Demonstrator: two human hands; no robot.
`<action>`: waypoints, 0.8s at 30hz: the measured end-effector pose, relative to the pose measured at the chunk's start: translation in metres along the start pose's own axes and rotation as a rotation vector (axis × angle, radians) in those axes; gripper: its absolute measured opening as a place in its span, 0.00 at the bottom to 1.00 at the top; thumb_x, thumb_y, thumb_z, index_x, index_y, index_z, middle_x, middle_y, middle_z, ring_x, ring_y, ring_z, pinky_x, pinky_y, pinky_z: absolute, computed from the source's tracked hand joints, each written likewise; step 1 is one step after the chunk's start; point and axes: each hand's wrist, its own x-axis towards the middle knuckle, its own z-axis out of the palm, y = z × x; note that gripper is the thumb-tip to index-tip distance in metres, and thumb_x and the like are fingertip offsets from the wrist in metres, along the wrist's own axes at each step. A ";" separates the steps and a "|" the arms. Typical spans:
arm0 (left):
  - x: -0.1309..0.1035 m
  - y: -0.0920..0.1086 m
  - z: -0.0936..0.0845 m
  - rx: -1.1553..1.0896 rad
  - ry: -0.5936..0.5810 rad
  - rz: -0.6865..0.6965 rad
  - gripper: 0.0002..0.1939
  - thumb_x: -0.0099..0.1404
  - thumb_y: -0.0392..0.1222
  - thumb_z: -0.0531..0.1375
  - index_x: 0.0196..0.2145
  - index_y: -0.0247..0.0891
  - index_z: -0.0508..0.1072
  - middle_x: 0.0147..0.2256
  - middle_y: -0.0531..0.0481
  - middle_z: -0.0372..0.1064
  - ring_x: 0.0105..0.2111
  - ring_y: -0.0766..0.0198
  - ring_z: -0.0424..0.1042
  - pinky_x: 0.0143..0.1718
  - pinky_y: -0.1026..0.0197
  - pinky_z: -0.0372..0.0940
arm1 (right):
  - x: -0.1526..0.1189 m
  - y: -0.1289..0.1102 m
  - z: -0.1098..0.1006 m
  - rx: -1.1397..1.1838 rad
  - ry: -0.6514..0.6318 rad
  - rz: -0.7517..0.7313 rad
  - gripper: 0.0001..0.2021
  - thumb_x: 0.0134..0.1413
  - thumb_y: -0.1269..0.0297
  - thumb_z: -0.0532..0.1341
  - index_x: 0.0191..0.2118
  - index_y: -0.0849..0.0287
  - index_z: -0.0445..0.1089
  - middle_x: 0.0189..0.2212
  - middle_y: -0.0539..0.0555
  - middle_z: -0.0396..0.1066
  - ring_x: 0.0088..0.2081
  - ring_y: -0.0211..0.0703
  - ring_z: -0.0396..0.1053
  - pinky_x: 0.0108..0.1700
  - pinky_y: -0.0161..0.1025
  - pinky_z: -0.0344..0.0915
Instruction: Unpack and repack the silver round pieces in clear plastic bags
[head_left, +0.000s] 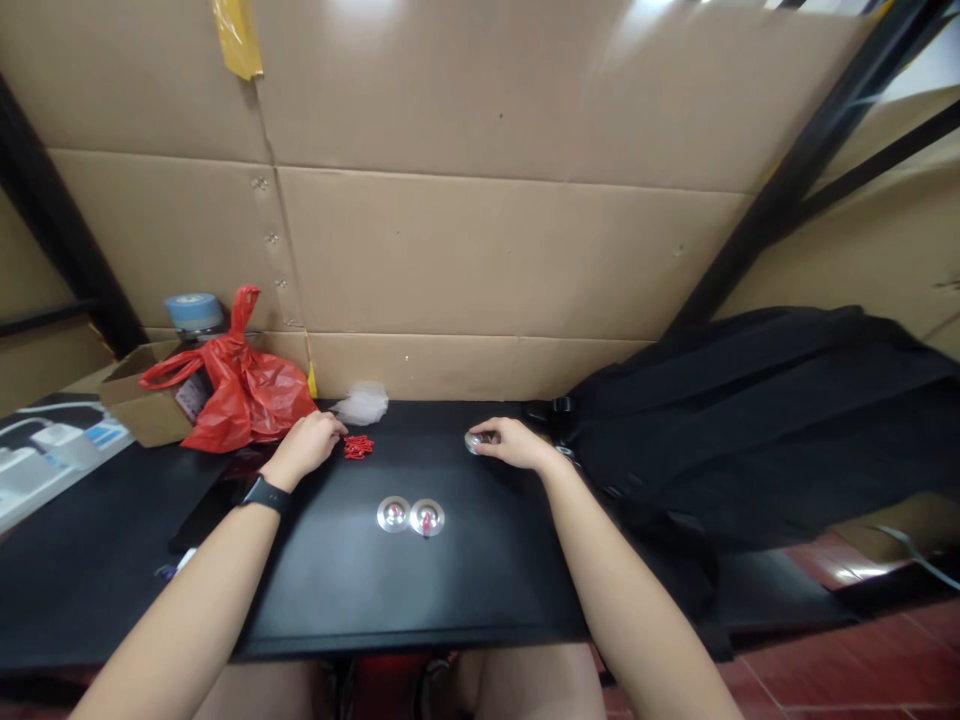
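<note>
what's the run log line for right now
left hand: beside red pieces | right hand: fingers on shiny disc | two more discs: side by side, red on both | black bag: far right

Possibly a workshop (cardboard walls (465,250)).

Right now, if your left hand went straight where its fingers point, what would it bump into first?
Probably the little red pieces, just past the fingertips of the left hand. I can't tell how high it is over the black table, so it might pass above them.
</note>
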 end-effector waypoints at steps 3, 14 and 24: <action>-0.003 -0.003 -0.004 0.048 -0.020 -0.055 0.10 0.62 0.34 0.56 0.34 0.38 0.79 0.37 0.43 0.75 0.39 0.55 0.73 0.43 0.58 0.66 | -0.001 -0.001 0.000 -0.011 0.005 -0.004 0.17 0.51 0.65 0.66 0.48 0.59 0.77 0.42 0.57 0.79 0.37 0.45 0.74 0.42 0.39 0.67; -0.002 0.010 -0.012 -0.179 0.121 -0.037 0.11 0.67 0.40 0.52 0.31 0.37 0.72 0.34 0.45 0.70 0.37 0.58 0.71 0.43 0.58 0.65 | 0.000 0.000 0.004 -0.042 0.118 -0.060 0.10 0.48 0.65 0.68 0.38 0.60 0.79 0.39 0.58 0.78 0.39 0.47 0.75 0.44 0.40 0.67; 0.000 0.035 -0.016 -0.314 0.127 0.005 0.11 0.66 0.43 0.55 0.31 0.37 0.75 0.34 0.46 0.73 0.34 0.60 0.72 0.39 0.59 0.65 | -0.007 -0.043 0.011 -0.011 0.001 -0.333 0.13 0.51 0.66 0.68 0.44 0.58 0.76 0.44 0.57 0.73 0.42 0.44 0.72 0.48 0.41 0.67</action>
